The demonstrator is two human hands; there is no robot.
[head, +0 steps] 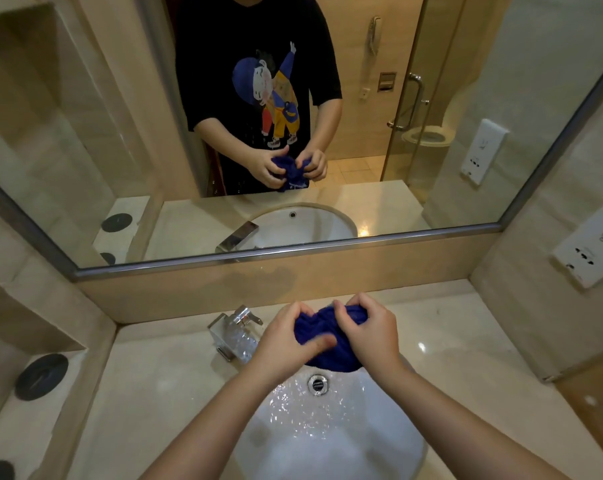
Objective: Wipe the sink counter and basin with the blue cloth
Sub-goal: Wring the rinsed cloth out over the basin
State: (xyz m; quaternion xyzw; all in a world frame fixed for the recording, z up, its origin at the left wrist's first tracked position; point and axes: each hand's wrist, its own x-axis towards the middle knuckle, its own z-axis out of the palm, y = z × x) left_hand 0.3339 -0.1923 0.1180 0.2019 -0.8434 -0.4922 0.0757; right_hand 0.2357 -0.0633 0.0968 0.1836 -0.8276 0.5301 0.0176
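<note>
A chrome faucet (236,332) stands at 9 o'clock of the hands. The wet white basin (327,438) lies at 6 o'clock, with beige counter (154,393) around it. The blue cloth (322,329) sits bunched over the basin between the 2 hands: left hand (286,344) and right hand (369,336) both grip it, fingers curled. Its long axis runs roughly 9 to 3 o'clock.

Dark blue cloth (319,325) bunched up, held above basin (331,441); basin white, wet w/ droplets; counter (161,375) beige.

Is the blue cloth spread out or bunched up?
Bunched up: the dark blue knitted cloth is wadded between the left hand and right hand.
</note>
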